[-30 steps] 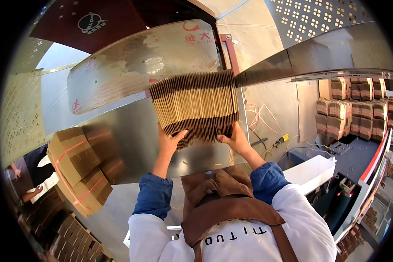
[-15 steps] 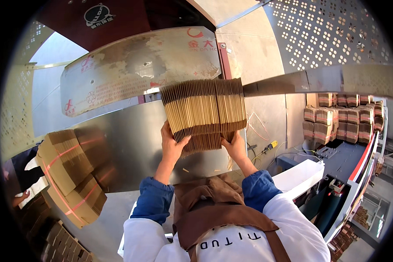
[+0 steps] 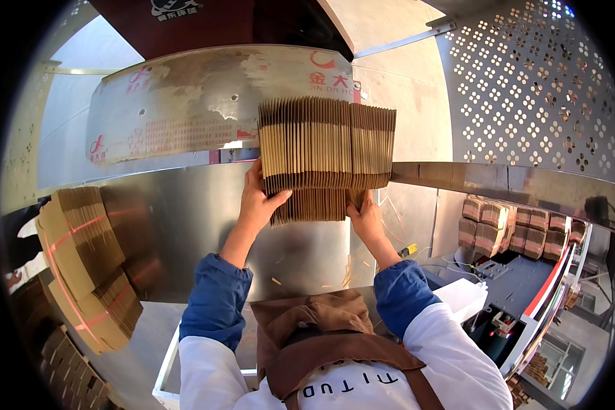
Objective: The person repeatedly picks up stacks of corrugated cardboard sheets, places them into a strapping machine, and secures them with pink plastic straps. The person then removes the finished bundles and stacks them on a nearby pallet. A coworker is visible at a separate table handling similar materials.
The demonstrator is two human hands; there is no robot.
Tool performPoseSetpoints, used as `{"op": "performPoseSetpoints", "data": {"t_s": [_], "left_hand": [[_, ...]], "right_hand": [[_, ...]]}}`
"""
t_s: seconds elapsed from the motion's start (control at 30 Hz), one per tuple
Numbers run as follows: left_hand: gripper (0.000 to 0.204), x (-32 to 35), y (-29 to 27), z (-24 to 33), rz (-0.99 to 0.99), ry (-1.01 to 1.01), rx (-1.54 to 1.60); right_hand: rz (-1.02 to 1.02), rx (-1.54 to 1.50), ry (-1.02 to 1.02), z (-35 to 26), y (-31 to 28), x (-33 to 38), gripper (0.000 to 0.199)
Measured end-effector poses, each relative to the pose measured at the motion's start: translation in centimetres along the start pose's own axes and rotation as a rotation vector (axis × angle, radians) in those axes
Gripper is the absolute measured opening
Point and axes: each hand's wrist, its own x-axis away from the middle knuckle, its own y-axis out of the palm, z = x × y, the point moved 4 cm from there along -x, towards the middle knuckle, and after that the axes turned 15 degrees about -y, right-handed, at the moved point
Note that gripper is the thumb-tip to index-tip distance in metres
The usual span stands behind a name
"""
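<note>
Between my two hands stands a thick stack of folded brown cardboard pieces (image 3: 314,147), set on edge side by side like pages. A thin gap splits it into a wide left part and a narrower right part. My left hand (image 3: 258,199) is closed on its lower left corner, thumb along the near face. Gripping the lower right end is my right hand (image 3: 365,213), its fingers partly hidden by the cardboard. The stack is above the far part of a shiny metal table (image 3: 205,225); whether it touches the metal I cannot tell.
Strapped cardboard bundles (image 3: 92,266) stand on the table's left end. A worn metal panel (image 3: 178,102) rises behind, with a perforated guard (image 3: 519,89) at upper right. More strapped bundles (image 3: 492,222) sit on a conveyor (image 3: 526,273) at right. Small cardboard scraps (image 3: 276,281) lie nearby.
Both hands stay on the cardboard stack, which now sits slightly higher in view and looks straighter. The whole view has shifted and turned a little.
</note>
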Motion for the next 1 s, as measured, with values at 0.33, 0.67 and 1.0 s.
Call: {"op": "performPoseSetpoints", "data": {"t_s": [0.33, 0.67, 1.0], "left_hand": [[0.089, -0.5, 0.8, -1.8, 0.109, 0.038, 0.132], [0.089, 0.2, 0.5, -0.2, 0.087, 0.03, 0.011], [0.088, -0.4, 1.0, -0.9, 0.057, -0.017, -0.025]], "right_hand": [[-0.038, 0.055, -0.011, -0.5, -0.3, -1.1, 0.051], [-0.052, 0.025, -0.109, -0.9, -0.6, -0.7, 0.047], [-0.073, 0.027, -0.126, 0.0, -0.2, -0.8, 0.06]]}}
